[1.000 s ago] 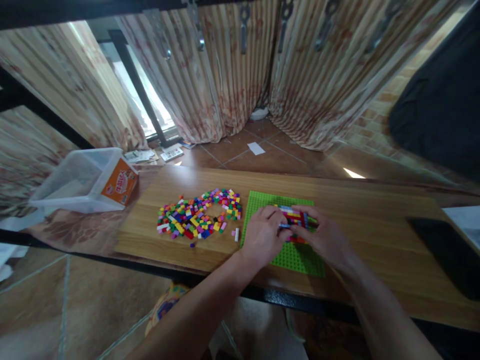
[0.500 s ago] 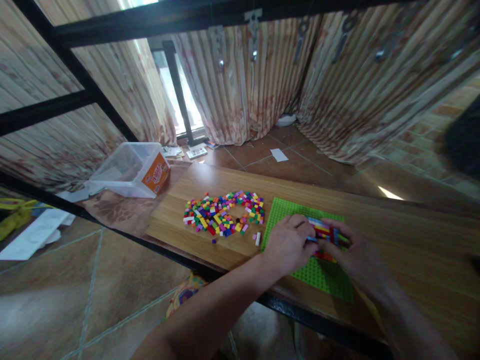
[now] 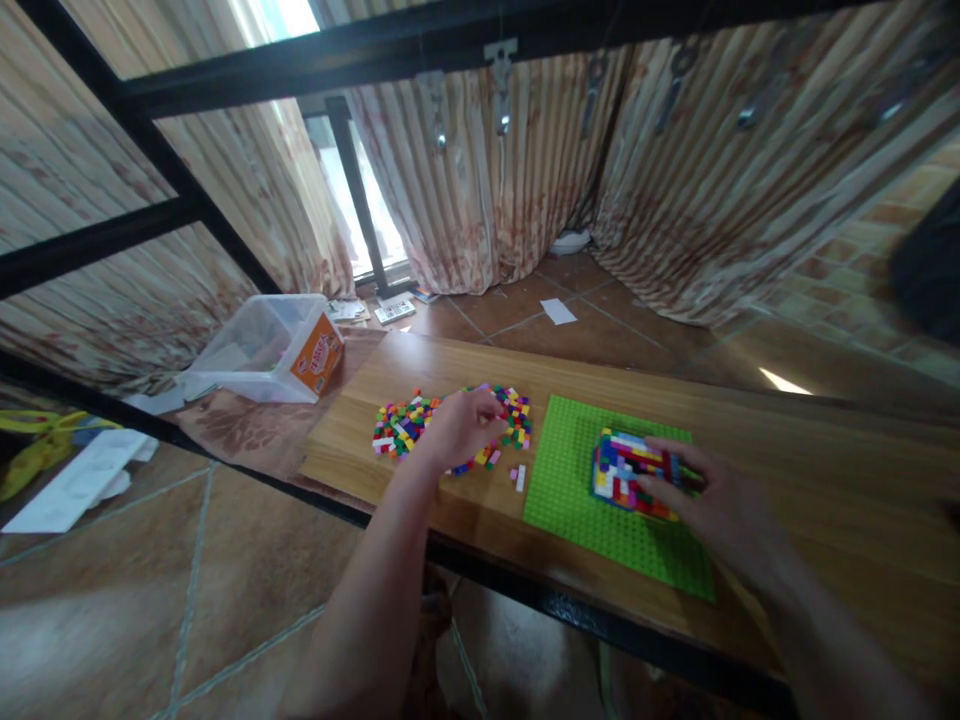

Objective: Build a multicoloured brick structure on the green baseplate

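Observation:
My left hand (image 3: 466, 425) is over the pile of small colourful toy bricks (image 3: 397, 425), its fingers curled together. Whatever is between those fingertips, if anything, is too small to make out. On the green studded baseplate (image 3: 566, 480) sits a block built of many-coloured toy bricks (image 3: 621, 468), low and roughly rectangular, with a gap in its top. My right hand (image 3: 694, 480) grips this block at its right side, thumb in front and fingers behind. A white brick (image 3: 520, 478) lies beside a pink one, just left of the baseplate.
The wooden tabletop (image 3: 810, 480) has a dark front edge. A clear plastic bin (image 3: 255, 345) with an orange label stands at the far left. Black metal bars (image 3: 225, 85) cross above, before striped curtains (image 3: 465, 200). Paper (image 3: 559, 311) lies on the tiled floor beyond.
My left hand has left the brick block and moved left to the loose pile, uncovering the block's left part. My right hand stays on the block.

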Demonstrator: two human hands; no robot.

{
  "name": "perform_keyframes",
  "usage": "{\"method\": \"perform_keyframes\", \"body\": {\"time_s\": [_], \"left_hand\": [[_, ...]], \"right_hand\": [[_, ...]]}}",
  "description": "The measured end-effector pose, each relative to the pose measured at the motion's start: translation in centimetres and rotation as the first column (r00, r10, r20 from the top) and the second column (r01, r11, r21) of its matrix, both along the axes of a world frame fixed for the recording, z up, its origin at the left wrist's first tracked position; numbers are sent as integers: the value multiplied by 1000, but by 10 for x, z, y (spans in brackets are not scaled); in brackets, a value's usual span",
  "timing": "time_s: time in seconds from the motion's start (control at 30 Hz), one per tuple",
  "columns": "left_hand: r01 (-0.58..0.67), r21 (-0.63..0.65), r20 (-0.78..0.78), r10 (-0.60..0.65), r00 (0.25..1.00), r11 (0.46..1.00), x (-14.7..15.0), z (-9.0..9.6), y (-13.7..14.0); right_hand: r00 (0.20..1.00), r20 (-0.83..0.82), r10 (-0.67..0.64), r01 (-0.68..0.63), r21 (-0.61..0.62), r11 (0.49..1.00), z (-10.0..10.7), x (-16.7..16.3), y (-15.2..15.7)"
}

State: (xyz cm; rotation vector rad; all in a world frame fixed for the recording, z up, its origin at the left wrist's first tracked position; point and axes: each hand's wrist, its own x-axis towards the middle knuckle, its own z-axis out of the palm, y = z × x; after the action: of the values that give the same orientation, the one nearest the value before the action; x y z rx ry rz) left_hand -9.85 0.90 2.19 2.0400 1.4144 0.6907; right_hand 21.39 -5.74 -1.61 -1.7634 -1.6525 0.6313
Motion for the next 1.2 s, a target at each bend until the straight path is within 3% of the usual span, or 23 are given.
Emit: {"method": "perform_keyframes", "body": {"time_s": [0.17,0.4,0.7,0.83,1.0,1.2], "left_hand": [[-64,-65,-62,60,996,996,-41,2,3],[3,-183,-249,-50,967,983,-21,4,-4],[59,-126,-163,-80,983,990,-22,8,2],[162,-95,-8,-163,987,982,-1,9,-1],[271,-87,170,-254,952,959,44,0,-16],[366,31,186,-365,912,930,78,0,-33]], "right_hand": [[1000,-2,-21,21,-3,1000,-3,1,1],[1000,-28,-2,1,-17,1000,-2,1,1],[992,-109,63,-61,21,998,7,0,-3],[978,-203,37,-45,-34,998,4,7,-2],[980,-198,16,-20,-20,1000,4,7,-3],[984,-175,39,-40,-2,999,8,5,-4]]}}
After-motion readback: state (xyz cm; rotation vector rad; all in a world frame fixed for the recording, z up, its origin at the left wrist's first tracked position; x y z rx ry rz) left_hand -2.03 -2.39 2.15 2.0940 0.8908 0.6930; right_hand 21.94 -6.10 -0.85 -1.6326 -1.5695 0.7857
